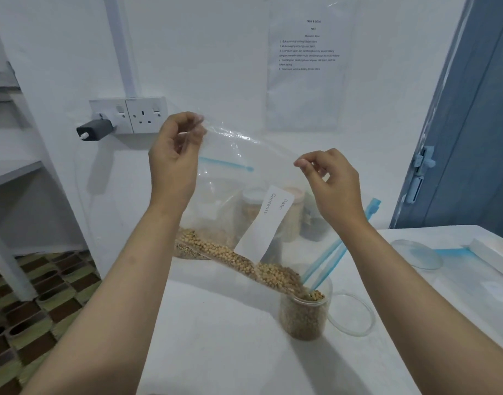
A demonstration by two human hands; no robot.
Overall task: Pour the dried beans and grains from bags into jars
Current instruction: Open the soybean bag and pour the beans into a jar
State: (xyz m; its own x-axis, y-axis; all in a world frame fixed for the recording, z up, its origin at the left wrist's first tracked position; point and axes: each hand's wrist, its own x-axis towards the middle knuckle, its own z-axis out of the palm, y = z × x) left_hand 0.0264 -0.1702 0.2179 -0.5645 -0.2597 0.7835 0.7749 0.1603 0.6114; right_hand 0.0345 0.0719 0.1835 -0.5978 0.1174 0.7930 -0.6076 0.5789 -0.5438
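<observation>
Clear plastic is pinched in both our hands: left hand [174,155] and right hand [334,181] are holding the zip bag [244,172] upended, tipping soybeans [239,259] into the near jar [304,315] on the white table [230,352].

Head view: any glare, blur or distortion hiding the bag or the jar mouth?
Head view: light is even and cool, shadows faint. Small glints near the top of the bag, by the left hand; the right hand pinches the other corner. Beans and the jar read sharp. Wide-angle bending leans the door; the wall notice is too soft to read.
</observation>
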